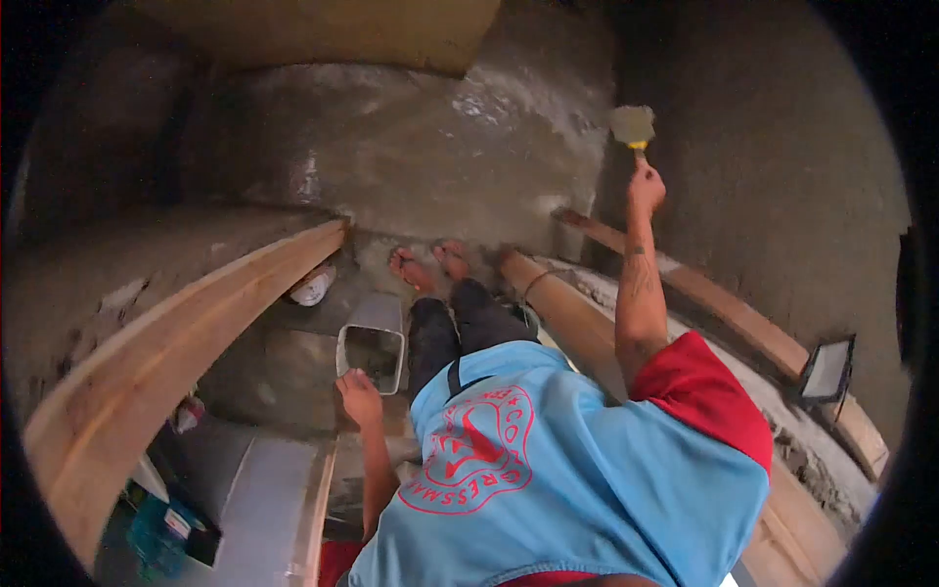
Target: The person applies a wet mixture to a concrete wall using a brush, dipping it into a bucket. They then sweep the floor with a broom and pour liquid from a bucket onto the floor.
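My right hand is closed around the handle of a brush-like tool with a yellow part and a wide, pale grey head. The tool is held up near the grey wall at the right. Lower down, at the left of my body, my left hand is beside the near left corner of a white square container. Its fingers are partly curled, and whether they grip the rim cannot be made out. The container's inside looks dark.
Wet grey floor stretches beyond my bare feet. A long wooden board runs along the left, and a narrower plank along the right. A small framed panel stands at the right. A teal item lies lower left.
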Action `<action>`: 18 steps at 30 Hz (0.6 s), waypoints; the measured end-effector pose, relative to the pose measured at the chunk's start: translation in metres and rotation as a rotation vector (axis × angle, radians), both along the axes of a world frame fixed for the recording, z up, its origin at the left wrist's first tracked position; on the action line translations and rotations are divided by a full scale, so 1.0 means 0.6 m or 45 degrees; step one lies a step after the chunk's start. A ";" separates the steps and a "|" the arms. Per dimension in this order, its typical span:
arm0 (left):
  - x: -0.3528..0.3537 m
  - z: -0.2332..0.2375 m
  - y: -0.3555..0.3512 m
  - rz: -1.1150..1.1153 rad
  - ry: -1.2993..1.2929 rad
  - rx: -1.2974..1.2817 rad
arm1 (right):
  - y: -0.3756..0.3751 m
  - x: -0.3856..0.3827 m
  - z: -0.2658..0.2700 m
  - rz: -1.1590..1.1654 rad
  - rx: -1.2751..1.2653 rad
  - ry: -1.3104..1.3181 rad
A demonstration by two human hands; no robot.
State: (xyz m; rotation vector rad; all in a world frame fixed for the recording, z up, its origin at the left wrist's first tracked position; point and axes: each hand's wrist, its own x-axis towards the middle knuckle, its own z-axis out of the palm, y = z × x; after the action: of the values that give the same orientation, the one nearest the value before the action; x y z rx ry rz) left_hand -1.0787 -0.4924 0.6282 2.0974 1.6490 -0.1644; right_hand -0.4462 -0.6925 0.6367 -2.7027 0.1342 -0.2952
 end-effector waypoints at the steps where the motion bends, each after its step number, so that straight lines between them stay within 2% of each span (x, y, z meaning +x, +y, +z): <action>1: -0.009 -0.004 -0.010 0.031 0.024 0.016 | 0.001 0.007 0.005 -0.006 0.086 -0.007; 2: -0.018 0.000 -0.015 0.062 0.061 0.034 | 0.002 0.016 0.001 -0.013 0.176 0.002; 8: -0.057 0.017 -0.088 0.195 0.013 0.147 | -0.017 0.066 0.048 0.095 0.071 -0.242; 10: -0.066 0.021 -0.104 0.311 0.012 0.164 | -0.026 0.087 0.056 0.120 0.162 -0.195; 14: -0.084 0.009 -0.140 0.481 0.047 0.146 | -0.016 0.103 0.113 0.148 -0.066 -0.247; 18: -0.110 -0.010 -0.183 0.470 -0.047 0.187 | -0.013 0.085 0.177 0.185 -0.079 -0.155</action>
State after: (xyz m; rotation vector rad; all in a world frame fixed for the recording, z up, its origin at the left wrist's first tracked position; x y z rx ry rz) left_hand -1.1448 -0.6024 0.6221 1.8403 2.0426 0.1167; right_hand -0.3951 -0.7005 0.7427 -2.7293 -0.1080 -0.4244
